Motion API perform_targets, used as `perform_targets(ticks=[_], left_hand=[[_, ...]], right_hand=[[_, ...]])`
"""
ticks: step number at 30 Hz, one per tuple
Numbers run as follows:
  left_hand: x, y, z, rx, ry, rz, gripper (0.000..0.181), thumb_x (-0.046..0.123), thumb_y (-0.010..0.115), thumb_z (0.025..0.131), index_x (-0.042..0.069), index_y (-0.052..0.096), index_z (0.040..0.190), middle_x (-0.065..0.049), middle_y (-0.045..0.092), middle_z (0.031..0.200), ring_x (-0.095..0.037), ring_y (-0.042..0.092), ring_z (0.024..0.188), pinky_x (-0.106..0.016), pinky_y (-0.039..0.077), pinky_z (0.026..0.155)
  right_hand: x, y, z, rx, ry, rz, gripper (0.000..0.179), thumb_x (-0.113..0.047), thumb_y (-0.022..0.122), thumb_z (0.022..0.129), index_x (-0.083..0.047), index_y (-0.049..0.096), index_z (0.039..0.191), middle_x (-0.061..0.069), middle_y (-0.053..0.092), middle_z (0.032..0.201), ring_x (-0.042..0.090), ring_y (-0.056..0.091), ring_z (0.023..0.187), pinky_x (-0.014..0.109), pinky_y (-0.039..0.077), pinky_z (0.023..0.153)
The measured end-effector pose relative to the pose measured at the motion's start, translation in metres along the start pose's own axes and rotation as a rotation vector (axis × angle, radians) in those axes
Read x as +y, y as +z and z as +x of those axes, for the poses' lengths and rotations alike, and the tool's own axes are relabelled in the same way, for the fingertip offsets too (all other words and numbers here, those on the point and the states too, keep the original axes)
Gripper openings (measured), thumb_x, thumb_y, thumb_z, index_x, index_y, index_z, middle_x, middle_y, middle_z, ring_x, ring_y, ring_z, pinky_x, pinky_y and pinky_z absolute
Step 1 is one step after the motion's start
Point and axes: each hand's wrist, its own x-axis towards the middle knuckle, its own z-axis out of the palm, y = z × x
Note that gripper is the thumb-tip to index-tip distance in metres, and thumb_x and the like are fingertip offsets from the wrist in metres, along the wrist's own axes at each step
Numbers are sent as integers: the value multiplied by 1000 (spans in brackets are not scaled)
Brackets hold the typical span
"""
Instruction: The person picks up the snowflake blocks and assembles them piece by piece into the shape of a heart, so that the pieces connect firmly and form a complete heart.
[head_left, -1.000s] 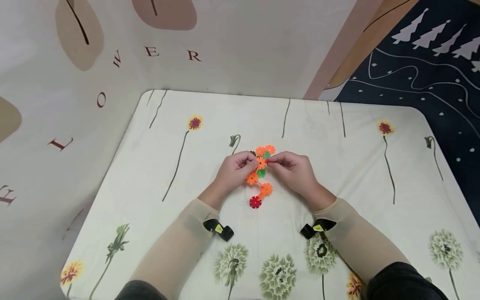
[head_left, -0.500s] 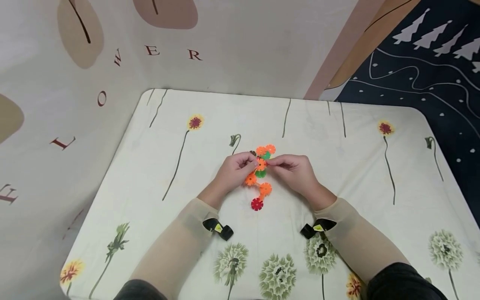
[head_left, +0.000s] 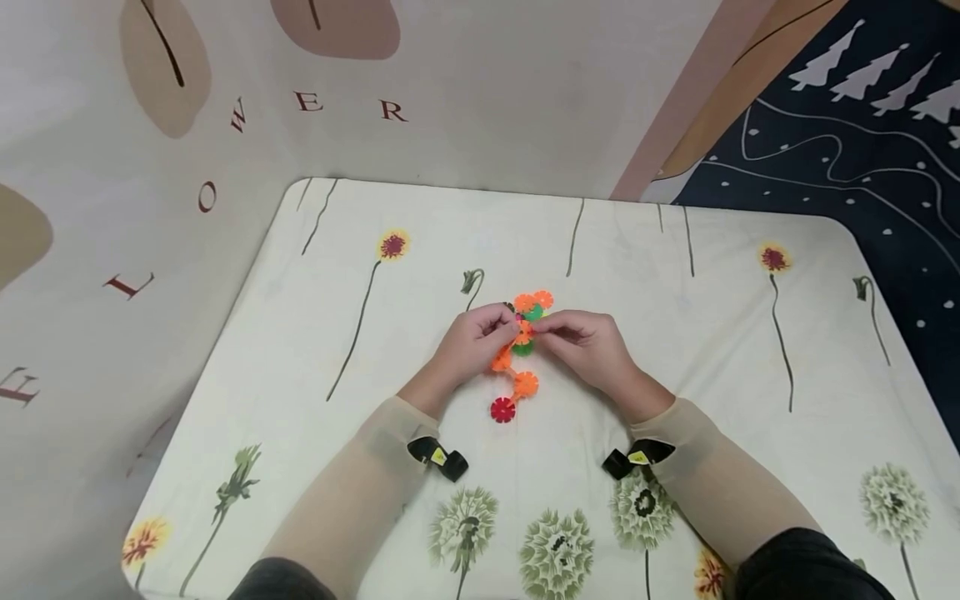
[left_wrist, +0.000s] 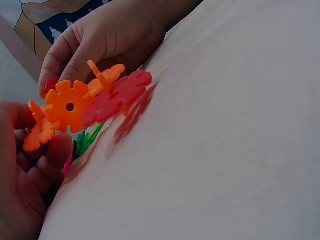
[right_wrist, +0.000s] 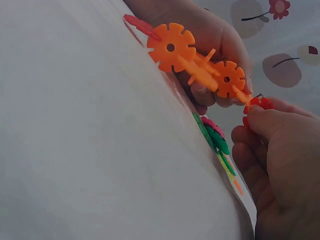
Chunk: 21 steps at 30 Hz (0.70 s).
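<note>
In the head view, my left hand [head_left: 468,343] pinches a chain of notched orange plastic snowflake discs [head_left: 527,384], linked edge to edge. At the chain's near end hangs a red disc [head_left: 502,409]. Opposite, my right hand [head_left: 588,346] pinches another red disc [right_wrist: 265,103] between thumb and finger. In the right wrist view that disc meets the chain's orange end; whether its slot is engaged, I cannot tell. Left fingers [left_wrist: 57,150] curl round the orange discs in the left wrist view. Part of the chain is hidden behind them.
Loose green discs [head_left: 533,312] and orange discs [head_left: 543,298] lie on the table just beyond my hands, with pink and yellow ones among them [right_wrist: 212,123]. A flower-printed cloth [head_left: 675,350] covers the table. Patterned fabric walls [head_left: 510,100] stand behind it.
The chain's red end has swung a little down, then to the left. Both hands stay almost in place, still gripping their pieces.
</note>
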Motion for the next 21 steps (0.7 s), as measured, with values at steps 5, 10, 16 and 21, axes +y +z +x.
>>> perform_targets(ticks=[5,10,16,21], left_hand=[[-2,1,1,43,35,-17,11,9,66,104,10,70,93,-4,60,78,-21,52,70,-28,44,63],[-2,2,2,80,49,-31,9,9,67,103,10,73,96,-4,64,81,-22,53,70,-27,45,60],[-2,1,3,108,100,12,6,7,68,102,7,73,99,-5,67,96,-23,58,81,-29,50,71],[-2,1,3,133,90,41,6,4,66,102,6,69,97,-7,68,112,-21,58,88,-28,51,76]], right_hand=[[5,-1,0,20,-6,-3,25,12,79,90,2,78,112,13,78,112,26,74,103,26,58,92],[6,-5,3,76,33,-194,18,0,78,94,-2,79,112,13,75,122,32,63,122,42,48,106],[7,-8,6,-116,207,-419,44,-18,74,99,-6,67,141,16,52,159,41,32,153,61,26,122],[3,-8,7,-246,236,-529,49,-28,69,103,-11,63,148,14,41,168,42,26,155,63,23,123]])
